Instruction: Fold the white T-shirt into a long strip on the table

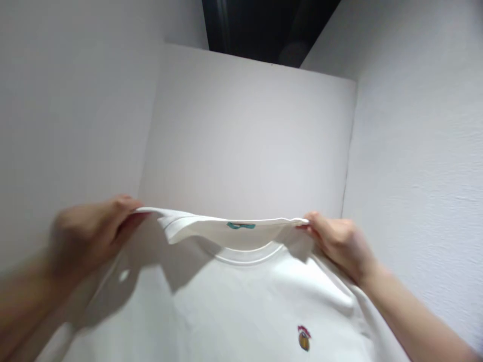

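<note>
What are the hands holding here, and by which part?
Both hands hold a white T-shirt by its shoulders: the left hand pinches one shoulder, the right hand the other, beside the collar.

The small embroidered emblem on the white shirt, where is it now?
In the head view, the emblem sits low and right of centre on the white shirt, below the collar and nearer the right hand.

White walls (249, 141) box in front, both sides; open room above held shirt (241, 301).
</note>
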Demonstrator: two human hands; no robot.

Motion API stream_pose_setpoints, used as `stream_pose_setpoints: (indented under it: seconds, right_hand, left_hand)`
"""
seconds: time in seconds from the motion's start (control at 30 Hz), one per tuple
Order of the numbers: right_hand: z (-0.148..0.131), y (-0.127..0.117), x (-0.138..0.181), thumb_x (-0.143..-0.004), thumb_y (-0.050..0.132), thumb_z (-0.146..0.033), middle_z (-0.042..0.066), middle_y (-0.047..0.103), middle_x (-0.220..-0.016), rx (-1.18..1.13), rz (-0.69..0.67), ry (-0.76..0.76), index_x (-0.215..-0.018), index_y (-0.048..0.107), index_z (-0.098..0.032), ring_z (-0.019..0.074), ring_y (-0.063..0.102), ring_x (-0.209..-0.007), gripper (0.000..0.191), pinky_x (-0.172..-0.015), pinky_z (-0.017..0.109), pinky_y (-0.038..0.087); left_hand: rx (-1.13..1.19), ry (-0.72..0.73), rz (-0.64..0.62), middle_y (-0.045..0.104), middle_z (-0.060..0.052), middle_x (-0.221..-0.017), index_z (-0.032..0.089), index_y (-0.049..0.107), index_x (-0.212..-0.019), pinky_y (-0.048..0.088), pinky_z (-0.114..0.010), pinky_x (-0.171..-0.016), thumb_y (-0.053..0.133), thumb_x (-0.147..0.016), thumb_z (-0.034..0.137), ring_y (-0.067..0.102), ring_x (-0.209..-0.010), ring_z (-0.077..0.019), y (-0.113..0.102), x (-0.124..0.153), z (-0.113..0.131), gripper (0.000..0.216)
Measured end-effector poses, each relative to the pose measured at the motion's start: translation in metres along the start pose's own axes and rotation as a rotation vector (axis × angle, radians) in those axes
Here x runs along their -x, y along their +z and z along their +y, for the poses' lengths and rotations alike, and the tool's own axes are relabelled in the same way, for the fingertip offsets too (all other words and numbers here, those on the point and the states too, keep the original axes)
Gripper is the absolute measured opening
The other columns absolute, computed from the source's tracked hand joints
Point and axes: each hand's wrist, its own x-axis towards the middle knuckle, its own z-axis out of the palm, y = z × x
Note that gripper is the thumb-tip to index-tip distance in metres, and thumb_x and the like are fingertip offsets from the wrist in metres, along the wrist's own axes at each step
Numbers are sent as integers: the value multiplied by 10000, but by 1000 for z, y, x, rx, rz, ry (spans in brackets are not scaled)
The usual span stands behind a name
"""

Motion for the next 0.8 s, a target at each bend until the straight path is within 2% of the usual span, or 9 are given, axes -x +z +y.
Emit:
stream_pose_setpoints:
  seconds: [0.07, 0.13, 0.17, 0.23, 0.3, 0.4, 0.5, 0.63, 0.8]
  right_hand:
    - [2, 65, -6, -1034, 297, -420, 16, 621, -663, -31, -267, 109, -890, 578, -187, 133, 544, -537, 392, -521, 253, 285]
    - [-4, 131, -3, -1013, 375, -473, 75, 681, -844, -53, -534, 285, -1014, 574, -192, 188, 625, -725, 344, -603, 256, 346]
    - [-12, 161, 3, -1003, 419, -455, 93, 684, -881, -58, -584, 334, -1052, 570, -188, 208, 638, -790, 310, -641, 262, 372]
    - [-35, 211, 23, -994, 455, -384, 137, 670, -982, -55, -630, 418, -1113, 556, -158, 235, 635, -893, 275, -711, 285, 412]
    - [-68, 246, 52, -977, 472, -323, 173, 643, -1066, -49, -668, 499, -1122, 566, -127, 258, 613, -982, 261, -777, 313, 434]
    - [-119, 279, 103, -934, 516, -262, 151, 652, -1061, -81, -746, 556, -1074, 626, -132, 276, 612, -1006, 220, -839, 353, 453]
    - [-153, 302, 154, -937, 493, -285, 172, 646, -1147, -106, -820, 599, -1113, 654, -131, 313, 582, -1118, 284, -921, 424, 450]
    - [-162, 323, 206, -955, 420, -475, 165, 443, -1442, -193, -893, 639, -1360, 517, -167, 350, 371, -1348, 518, -1051, 533, 350]
    - [-151, 343, 229, -959, 293, -597, 125, 285, -1536, -300, -921, 676, -1466, 369, -193, 347, 195, -1423, 652, -1107, 578, 232]
  left_hand:
    - [-124, 111, -240, 629, -22, -688, 203, 632, -846, 350, -261, -628, 353, -911, 628, 537, -620, -166, 51, 2, 5, 513]
    - [-140, 121, -529, 684, -79, -820, 182, 638, -939, 413, -307, -664, 283, -960, 507, 599, -683, -205, 107, 18, 10, 481]
    - [-91, 108, -623, 699, -111, -917, 171, 632, -1030, 449, -350, -747, 268, -968, 416, 633, -786, -234, 134, 33, 14, 443]
    - [-64, 111, -687, 685, -154, -1106, 154, 632, -1113, 436, -425, -935, 285, -914, 205, 623, -1041, -268, 178, 76, 22, 403]
    - [-44, 114, -753, 585, -173, -1325, 121, 628, -1181, 385, -463, -1050, 317, -862, 144, 533, -1233, -284, 207, 132, 29, 445]
    - [49, 33, -996, 380, -140, -1504, 128, 540, -1332, 287, -480, -1153, 323, -922, 343, 363, -1389, -283, 230, 214, 34, 511]
    - [70, -53, -1139, 299, -118, -1536, 149, 443, -1411, 209, -492, -1185, 291, -932, 477, 263, -1433, -267, 244, 265, 31, 600]
    - [36, -140, -1220, 279, -121, -1539, 141, 399, -1433, 206, -527, -1172, 273, -913, 554, 246, -1436, -283, 259, 279, 26, 676]
    - [35, -152, -1179, 394, -140, -1494, 136, 467, -1394, 263, -465, -1155, 244, -931, 499, 362, -1391, -268, 280, 271, 14, 629]
